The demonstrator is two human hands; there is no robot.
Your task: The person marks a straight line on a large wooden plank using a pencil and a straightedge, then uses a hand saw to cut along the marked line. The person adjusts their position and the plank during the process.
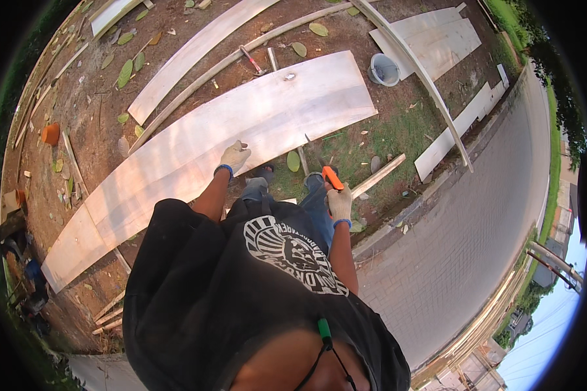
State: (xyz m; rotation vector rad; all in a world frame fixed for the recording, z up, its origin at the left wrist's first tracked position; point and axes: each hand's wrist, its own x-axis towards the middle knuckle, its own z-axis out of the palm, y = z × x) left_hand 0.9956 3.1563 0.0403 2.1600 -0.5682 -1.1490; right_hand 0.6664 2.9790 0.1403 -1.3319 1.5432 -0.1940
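Note:
My left hand [233, 159], in a pale knit glove, is at the lower edge of a long, pale plywood board [306, 91], fingers curled; I cannot make out anything in them. My gloved right hand [339, 201] grips the orange handle [331, 178] of a tool, probably a hand saw, just below the board near a wooden batten lying under it. The tool's blade is hard to make out. My feet in dark footwear stand just below the board.
A hammer [254, 64] lies behind the board. More plywood panels [456, 49], a grey bucket [383, 70], long curved wooden strips [430, 85], an orange object [51, 134] and scattered leaves lie on the dirt and grass. A paved road [463, 247] runs along the right.

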